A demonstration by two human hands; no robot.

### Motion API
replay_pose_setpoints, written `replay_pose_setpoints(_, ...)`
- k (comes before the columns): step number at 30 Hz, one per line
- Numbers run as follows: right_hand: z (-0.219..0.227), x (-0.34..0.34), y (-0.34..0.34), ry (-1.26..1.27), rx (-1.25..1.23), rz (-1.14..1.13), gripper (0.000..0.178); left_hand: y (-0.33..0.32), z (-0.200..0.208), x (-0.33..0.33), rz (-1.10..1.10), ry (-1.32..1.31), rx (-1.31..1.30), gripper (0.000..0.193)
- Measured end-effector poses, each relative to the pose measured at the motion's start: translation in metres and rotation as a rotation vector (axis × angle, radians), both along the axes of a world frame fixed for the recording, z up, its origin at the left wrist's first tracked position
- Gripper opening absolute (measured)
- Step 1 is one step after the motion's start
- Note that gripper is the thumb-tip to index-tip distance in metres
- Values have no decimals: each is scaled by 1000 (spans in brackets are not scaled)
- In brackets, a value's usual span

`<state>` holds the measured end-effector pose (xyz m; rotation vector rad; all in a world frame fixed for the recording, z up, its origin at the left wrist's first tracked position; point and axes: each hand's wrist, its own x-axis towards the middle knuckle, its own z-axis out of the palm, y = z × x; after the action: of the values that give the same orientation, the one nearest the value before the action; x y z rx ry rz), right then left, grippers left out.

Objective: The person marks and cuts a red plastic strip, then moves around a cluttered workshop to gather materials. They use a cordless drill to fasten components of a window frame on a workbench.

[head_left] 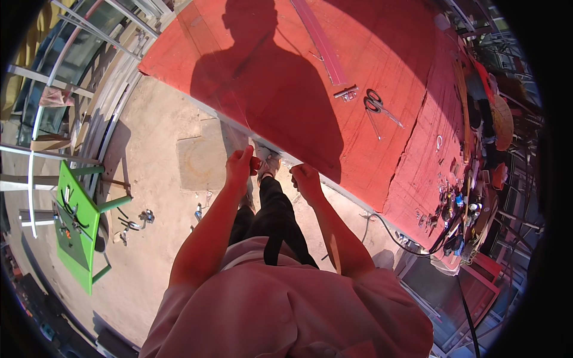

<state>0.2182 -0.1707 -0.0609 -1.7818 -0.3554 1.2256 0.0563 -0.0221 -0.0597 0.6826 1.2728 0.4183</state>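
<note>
Both of my arms reach forward over the ground, just short of the edge of a red-covered table. My left hand is closed, thumb up, with a small red shape beside its fingers; I cannot make out what it holds. A faint thin line runs from near this hand up across the red cover. To the right, my right hand is closed in a pinch at the table's near edge, and anything inside it is hidden. Scissors with dark handles lie on the red cover, beyond my right hand, next to a small metal fitting.
A long flat pinkish strip lies on the table. Tools and small parts crowd its right end, where a dark cable hangs. A green stool holding tools stands at left, near metal frames. Loose parts lie on the ground.
</note>
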Motion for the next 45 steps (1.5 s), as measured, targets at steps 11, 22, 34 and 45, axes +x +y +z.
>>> replay_pose_setpoints(11, 43, 173, 89, -948, 31, 86, 22, -2, -9, 88, -430, -128, -153, 36)
replay_pose_setpoints(22, 18, 252, 217, -1196, -272, 270, 70, 51, 1, 60, -947, 301, 79, 46)
replay_pose_setpoints(34, 4, 236, 221, -720, 2, 125, 71, 119, 12, 51, -404, 417, 639, 32)
replay_pose_setpoints(45, 48, 69, 149, -1073, 164, 377, 72, 277, -10, 67, 28, 414, 1075, 50)
